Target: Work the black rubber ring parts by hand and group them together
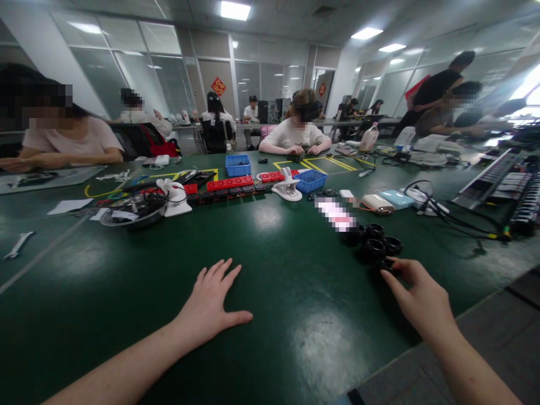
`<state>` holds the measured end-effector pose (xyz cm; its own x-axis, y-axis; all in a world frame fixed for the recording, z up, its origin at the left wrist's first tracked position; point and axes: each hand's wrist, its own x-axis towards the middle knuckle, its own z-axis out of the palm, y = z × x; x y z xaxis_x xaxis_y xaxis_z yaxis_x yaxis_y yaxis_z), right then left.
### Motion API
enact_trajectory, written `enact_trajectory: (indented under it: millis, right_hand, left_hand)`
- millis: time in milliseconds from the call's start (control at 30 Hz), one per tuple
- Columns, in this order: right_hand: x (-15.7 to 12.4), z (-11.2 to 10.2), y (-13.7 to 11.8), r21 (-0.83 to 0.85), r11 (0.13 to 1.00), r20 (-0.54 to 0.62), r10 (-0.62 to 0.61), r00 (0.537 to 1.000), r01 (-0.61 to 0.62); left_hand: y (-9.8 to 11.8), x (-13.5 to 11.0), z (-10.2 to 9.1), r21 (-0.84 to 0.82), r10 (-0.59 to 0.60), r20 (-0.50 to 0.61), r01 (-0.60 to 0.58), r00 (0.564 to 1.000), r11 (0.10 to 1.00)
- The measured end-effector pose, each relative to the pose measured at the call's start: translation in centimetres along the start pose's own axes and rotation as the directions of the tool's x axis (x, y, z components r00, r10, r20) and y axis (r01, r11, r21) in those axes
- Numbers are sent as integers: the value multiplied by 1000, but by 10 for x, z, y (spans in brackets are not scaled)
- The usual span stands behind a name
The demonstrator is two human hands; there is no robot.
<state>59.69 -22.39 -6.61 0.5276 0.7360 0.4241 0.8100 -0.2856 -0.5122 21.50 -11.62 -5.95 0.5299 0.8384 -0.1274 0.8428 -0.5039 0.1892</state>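
Note:
My left hand [211, 301] hovers over or rests on the green tabletop [270, 270], fingers spread and nothing in them. At the right, my right hand [415, 284] pinches a small black ring-shaped part [386, 265] between thumb and fingers. That part sits at the near end of a cluster of several similar black round parts [374, 247], which look hollow from above. Whether the held part is lifted off the table, I cannot tell. A phone [336, 214] with a lit screen lies just beyond the cluster.
Across the middle runs a row of red and black blocks [230, 184], between white clip stands [288, 185]. A metal bowl [135, 216] of cables is left, a wrench [19, 244] farther left. Blue baskets [311, 181], power banks [379, 203] and cables lie beyond. Co-workers sit around.

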Motion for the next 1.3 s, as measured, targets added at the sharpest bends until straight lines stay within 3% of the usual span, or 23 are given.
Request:
enact_trajectory:
  millis: [200, 267, 367, 433, 467, 633, 767, 1033, 1200, 1300]
  right_hand:
    - [-2, -5, -9, -56, 998, -50, -23, 998, 20]
    - [-2, -15, -22, -125, 985, -115, -132, 985, 117]
    - [10, -31, -49, -207, 923, -245, -371, 896, 326]
    - [33, -34, -65, -244, 868, -131, -472, 872, 433]
    - [47, -33, -70, -278, 839, 26, -479, 877, 467]
    - [117, -9, -75, -329, 786, 348, -415, 841, 524]
    - [135, 6, -69, -344, 749, 518, -352, 780, 566]
    - [142, 8, -54, -406, 782, 541, -211, 814, 472]
    - [145, 16, -42, -309, 820, 595, -229, 771, 482]
    - [144, 21, -38, -259, 849, 524, -277, 805, 461]
  left_hand:
    - [2, -1, -3, -11, -11, 6, 11, 1000, 1000]
    - [3, -2, -3, -16, -8, -6, 8, 1000, 1000]
    - [4, -2, -3, -20, -3, -21, 3, 1000, 1000]
    - [4, -2, -3, -20, -2, -23, 2, 1000, 1000]
    - [4, -2, -3, -20, -2, -23, 1, 1000, 1000]
    - [4, -2, -4, -18, 2, -30, -2, 1000, 1000]
    - [5, -3, -6, -27, -3, -15, 2, 1000, 1000]
    - [3, -1, -5, -37, -4, -6, 4, 1000, 999]
    - [-1, 0, -1, -53, 11, -9, -11, 1000, 999]
    - [-1, 0, 0, -64, 12, -8, -12, 1000, 998]
